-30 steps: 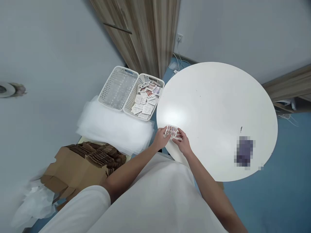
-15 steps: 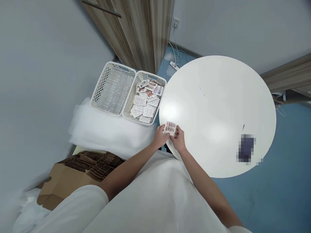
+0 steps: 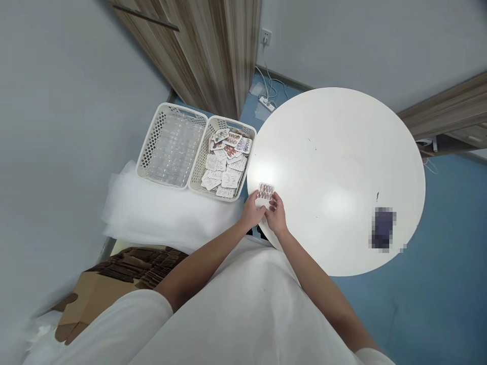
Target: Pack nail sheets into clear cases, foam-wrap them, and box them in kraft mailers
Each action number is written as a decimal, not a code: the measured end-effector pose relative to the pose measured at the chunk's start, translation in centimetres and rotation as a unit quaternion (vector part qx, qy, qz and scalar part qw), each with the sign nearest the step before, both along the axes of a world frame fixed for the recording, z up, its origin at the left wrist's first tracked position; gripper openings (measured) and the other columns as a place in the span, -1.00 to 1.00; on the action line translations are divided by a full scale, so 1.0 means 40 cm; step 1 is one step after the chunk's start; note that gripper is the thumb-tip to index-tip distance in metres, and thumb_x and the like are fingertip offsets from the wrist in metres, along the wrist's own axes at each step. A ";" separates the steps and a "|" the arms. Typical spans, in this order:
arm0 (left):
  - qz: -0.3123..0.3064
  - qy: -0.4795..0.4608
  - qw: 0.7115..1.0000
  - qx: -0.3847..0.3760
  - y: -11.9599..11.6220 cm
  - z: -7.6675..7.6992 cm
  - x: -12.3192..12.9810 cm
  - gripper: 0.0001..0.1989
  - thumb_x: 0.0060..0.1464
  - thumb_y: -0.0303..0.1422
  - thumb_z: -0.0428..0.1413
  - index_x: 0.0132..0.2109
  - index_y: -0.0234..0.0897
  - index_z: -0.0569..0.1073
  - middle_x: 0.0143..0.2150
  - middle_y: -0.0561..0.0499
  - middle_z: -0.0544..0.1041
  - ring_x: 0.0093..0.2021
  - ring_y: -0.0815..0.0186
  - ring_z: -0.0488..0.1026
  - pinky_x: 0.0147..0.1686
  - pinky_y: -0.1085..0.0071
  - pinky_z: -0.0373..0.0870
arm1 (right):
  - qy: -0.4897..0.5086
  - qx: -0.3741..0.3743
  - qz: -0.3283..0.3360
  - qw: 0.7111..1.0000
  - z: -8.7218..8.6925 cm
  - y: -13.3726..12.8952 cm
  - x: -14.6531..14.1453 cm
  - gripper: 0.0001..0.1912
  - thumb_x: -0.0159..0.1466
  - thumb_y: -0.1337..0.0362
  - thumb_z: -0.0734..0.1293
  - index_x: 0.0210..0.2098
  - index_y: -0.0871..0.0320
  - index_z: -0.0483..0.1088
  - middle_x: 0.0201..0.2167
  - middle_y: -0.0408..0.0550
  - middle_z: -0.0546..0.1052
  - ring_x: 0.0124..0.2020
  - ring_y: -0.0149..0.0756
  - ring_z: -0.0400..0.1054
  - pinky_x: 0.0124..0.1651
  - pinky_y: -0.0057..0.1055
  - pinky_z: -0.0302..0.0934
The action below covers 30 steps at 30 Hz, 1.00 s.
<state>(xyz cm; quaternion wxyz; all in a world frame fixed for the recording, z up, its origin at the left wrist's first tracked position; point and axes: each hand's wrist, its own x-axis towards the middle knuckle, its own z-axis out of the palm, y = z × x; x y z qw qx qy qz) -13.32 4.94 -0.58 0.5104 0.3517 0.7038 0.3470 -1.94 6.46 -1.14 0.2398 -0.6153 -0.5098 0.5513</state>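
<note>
A small white card with rows of coloured press-on nails sits at the near left edge of the round white table. My left hand grips it along its left side, fingers closed. From the right, my right hand has its curled fingers at the card's lower right corner. Both thumbs come close together just below the card. Left of the hands stands a white basket with many similar cards, some showing nails and others printed text.
Beside it, another white basket holds clear plastic cases. White foam sheeting lies below the baskets, and folded brown cardboard boxes lie nearer. On the round table is a blurred dark object. A power strip rests on the floor.
The card now extends further beyond my fingers, and my right hand's fingers have shifted down to its lower corner. The whole view has moved slightly.
</note>
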 end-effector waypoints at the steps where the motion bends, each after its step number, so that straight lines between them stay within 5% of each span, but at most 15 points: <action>1: 0.000 -0.002 1.000 -0.001 0.001 -0.002 -0.001 -0.35 -0.11 -0.50 0.03 0.18 -0.28 0.10 0.18 -0.13 0.18 0.14 0.18 0.17 0.11 0.22 0.11 | -0.002 0.002 0.002 1.000 -0.001 -0.001 -0.001 -0.26 0.03 0.27 0.27 0.17 0.03 -0.05 0.12 0.04 0.14 -0.01 -0.22 0.17 0.00 -0.22 0.15; 20: 0.010 -0.009 1.000 -0.007 -0.036 0.003 0.011 -0.34 -0.05 -0.49 0.01 0.22 -0.25 0.02 0.23 -0.11 0.08 0.22 0.20 0.03 0.16 0.24 0.03 | 0.029 -0.005 -0.002 1.000 0.037 -0.043 0.026 -0.29 0.05 0.23 0.29 0.16 0.00 -0.03 0.17 0.02 0.09 0.07 -0.21 0.13 0.08 -0.17 0.07; 30: 0.018 -0.038 0.999 -0.013 -0.083 0.038 0.020 -0.46 -0.03 -0.42 0.05 0.14 -0.32 0.17 0.18 -0.19 0.20 0.15 0.17 0.17 0.08 0.23 0.14 | 0.095 -0.020 -0.091 0.991 0.147 -0.111 0.123 -0.52 0.07 0.19 0.28 -0.01 0.08 0.18 -0.17 -0.02 0.38 -0.39 -0.40 0.33 -0.18 -0.25 0.26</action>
